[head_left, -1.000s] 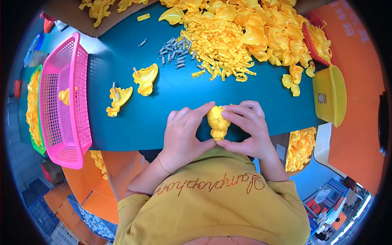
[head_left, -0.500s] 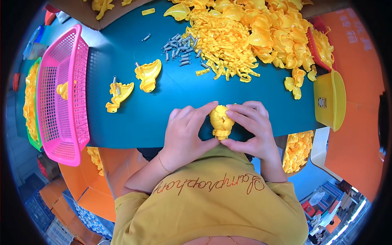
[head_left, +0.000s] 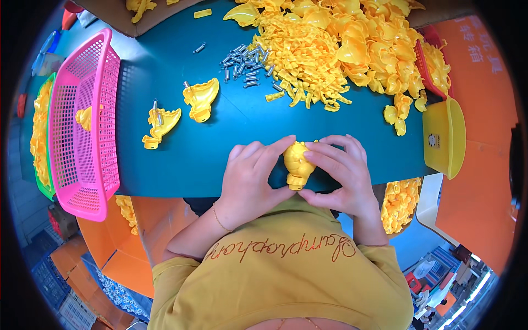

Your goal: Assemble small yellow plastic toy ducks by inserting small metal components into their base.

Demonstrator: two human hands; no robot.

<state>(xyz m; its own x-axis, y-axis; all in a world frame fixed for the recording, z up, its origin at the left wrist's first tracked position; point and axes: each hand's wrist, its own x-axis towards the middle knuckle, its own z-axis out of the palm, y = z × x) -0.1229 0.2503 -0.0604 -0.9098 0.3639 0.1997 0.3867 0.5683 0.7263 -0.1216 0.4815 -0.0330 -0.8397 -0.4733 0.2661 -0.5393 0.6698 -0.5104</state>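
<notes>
Between both hands, at the near edge of the green-topped table (head_left: 181, 170), is a rounded yellow plastic figure (head_left: 297, 163) with a narrow collar at its lower end. The thumb and fingers of my left hand (head_left: 254, 170) grip it from the left. From the other side, my right hand (head_left: 344, 175) pinches it with fingertips on its upper right and thumb near the collar. Farther left lie two yellow half-shells, one half-shell (head_left: 163, 125) nearer and another half-shell (head_left: 202, 100) beyond it, each with a small metal spring on it.
Loose metal springs (head_left: 245, 61) lie at the table's middle back, beside a heap of small yellow parts (head_left: 302, 60) and larger yellow shells (head_left: 374, 49). A pink basket (head_left: 91, 192) stands left with a yellow piece inside. At the right edge is a yellow tub (head_left: 448, 137).
The yellow figure has turned in my fingers, so a smoother side shows now. Both hands keep nearly the same place around it.
</notes>
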